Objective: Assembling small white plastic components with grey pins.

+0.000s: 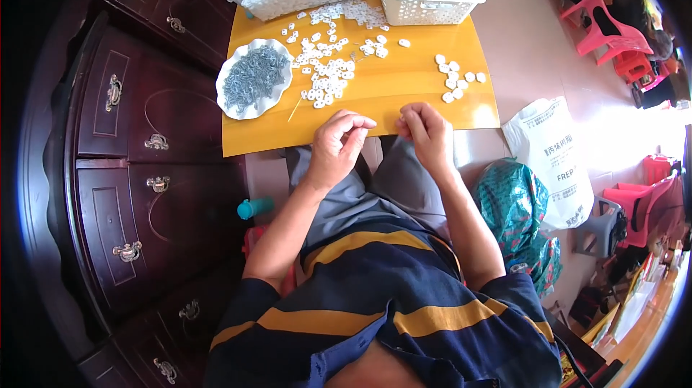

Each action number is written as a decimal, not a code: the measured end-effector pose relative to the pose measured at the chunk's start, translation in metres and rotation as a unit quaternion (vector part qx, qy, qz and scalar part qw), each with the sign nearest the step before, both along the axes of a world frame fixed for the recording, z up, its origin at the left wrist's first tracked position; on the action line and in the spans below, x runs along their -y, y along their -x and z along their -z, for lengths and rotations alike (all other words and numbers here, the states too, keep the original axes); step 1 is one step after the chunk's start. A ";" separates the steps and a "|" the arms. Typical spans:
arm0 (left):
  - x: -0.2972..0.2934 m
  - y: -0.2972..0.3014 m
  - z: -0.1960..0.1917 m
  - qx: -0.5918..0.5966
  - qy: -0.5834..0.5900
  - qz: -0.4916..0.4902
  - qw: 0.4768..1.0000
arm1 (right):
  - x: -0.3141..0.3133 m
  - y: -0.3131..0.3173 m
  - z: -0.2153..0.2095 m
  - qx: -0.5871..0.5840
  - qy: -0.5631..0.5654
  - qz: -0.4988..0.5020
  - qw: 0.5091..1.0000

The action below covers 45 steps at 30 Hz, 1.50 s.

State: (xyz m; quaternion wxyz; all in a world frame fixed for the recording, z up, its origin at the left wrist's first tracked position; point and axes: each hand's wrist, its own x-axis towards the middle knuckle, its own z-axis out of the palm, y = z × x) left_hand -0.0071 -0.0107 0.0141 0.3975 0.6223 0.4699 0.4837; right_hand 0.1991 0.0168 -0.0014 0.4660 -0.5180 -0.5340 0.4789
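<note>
Over the table's near edge, my left hand (337, 144) is closed in a pinch, thumb toward the forefinger. Opposite it, my right hand (429, 137) has its fingers curled together, a short gap from the left. Whatever is in either pinch is too small to make out. Small white plastic pieces with holes (330, 82) lie loosely heaped beyond my left hand. A scalloped white dish (225, 92) of grey metal screws or pins (254, 77) stands to the left. Beyond my right hand is a smaller group of white pieces (453, 79).
A clear tub (303, 0) and a white perforated basket (432, 17), both full of white pieces, stand at the far edge of the yellow table (404, 71). A thin yellow stick (294, 109) lies near the dish. Dark cabinets (108, 201) flank the left; bags (508, 197) sit right.
</note>
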 end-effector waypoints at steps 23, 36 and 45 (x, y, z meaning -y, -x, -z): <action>0.006 -0.046 0.004 0.027 0.091 0.085 0.992 | 0.059 -0.009 0.002 -0.201 0.092 -0.016 0.975; 0.004 -0.046 -0.013 -0.025 0.123 0.100 0.987 | 0.060 -0.010 0.009 -0.158 0.068 -0.011 0.985; 0.005 -0.054 -0.019 -0.056 0.098 0.089 0.990 | 0.061 -0.013 0.006 -0.134 0.039 -0.028 0.990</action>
